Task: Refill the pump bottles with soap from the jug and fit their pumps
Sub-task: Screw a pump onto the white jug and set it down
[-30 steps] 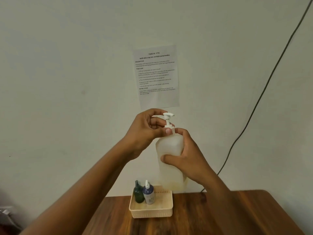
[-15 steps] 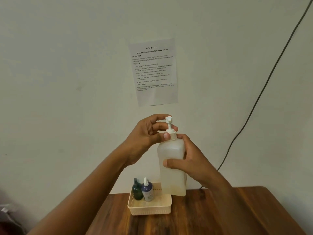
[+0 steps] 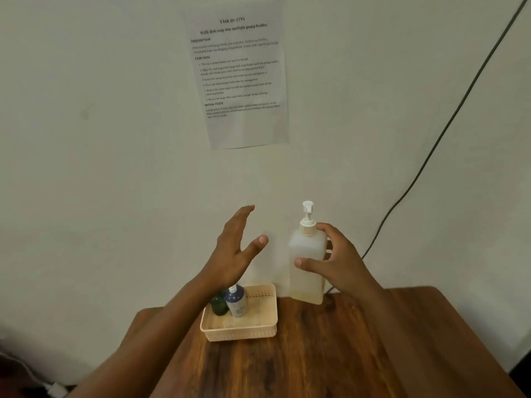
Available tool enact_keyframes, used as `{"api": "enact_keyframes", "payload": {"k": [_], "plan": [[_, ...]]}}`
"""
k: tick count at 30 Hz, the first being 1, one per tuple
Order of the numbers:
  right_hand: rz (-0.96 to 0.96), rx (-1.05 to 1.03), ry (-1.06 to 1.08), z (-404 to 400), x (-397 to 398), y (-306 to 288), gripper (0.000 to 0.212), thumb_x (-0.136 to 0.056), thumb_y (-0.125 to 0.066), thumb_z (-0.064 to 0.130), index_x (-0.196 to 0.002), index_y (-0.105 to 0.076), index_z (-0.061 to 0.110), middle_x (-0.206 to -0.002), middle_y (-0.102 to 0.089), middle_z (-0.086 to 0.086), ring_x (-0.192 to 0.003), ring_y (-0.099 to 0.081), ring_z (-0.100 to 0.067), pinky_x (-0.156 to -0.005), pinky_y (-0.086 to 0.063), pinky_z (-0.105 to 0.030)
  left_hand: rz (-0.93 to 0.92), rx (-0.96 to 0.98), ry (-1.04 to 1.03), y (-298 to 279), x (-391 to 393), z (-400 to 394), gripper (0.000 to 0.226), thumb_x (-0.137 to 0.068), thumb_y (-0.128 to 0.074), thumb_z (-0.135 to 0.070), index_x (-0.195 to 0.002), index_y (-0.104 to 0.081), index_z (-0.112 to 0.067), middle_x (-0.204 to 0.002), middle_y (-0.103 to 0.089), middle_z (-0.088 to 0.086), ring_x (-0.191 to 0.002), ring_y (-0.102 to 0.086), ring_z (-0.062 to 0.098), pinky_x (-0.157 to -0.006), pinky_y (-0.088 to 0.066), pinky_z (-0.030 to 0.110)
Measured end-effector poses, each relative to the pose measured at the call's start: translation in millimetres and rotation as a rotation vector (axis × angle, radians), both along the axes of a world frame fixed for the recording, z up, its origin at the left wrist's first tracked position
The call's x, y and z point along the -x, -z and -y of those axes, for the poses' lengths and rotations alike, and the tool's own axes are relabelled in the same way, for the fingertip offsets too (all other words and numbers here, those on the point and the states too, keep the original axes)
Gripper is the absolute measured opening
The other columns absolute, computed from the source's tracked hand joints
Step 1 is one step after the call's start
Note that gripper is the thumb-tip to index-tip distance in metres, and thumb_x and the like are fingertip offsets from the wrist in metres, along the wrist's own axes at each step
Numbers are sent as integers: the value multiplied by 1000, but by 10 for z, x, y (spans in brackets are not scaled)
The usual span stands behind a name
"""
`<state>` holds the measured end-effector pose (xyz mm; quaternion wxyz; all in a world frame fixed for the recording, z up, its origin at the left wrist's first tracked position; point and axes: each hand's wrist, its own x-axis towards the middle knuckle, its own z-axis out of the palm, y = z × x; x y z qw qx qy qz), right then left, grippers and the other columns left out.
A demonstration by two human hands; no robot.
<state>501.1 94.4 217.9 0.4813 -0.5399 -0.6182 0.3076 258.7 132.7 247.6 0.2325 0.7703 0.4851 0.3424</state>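
Observation:
A tall translucent white pump bottle with a white pump fitted on top sits at the back of the wooden table, a little yellowish soap at its bottom. My right hand wraps around its side, thumb across the front. My left hand hovers open to the left of the bottle, fingers spread, touching nothing. A cream basket holds a dark green bottle and a blue bottle with a white cap, partly hidden by my left wrist.
A printed paper sheet hangs on the pale wall behind the table. A dark cable runs diagonally down the wall to the right of the bottle. A white cable lies low at the far left.
My left hand has let go of the pump and opened, drifting left. The bottle has come down to the tabletop, still in my right hand. The view has tilted downward.

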Motion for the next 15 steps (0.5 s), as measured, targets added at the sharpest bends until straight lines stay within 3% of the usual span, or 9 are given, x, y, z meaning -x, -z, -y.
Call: {"api": "enact_keyframes", "payload": {"k": [8,15], "plan": [[135,79,61,-632,-393,720,78,-60,-91,39,-126,-50,46,-119,-59,23,-105,-57,0,-76,-47,-18,-131,-25,-3,786,-193,-588,79,-95,-43,-70,-163,-15,-40,-174,-11,-11,-160,-11,18,-126,-14,51],[257,155,67,-1251,-470,1555,84,-62,-94,22,-137,-54,23,-125,-53,6,-110,-53,-14,-88,-43,-28,-258,2,-32,1492,-205,-989,81,-97,-46,-65,-164,-17,-30,-175,-8,-4,-160,-10,23,-127,-15,55]]}}
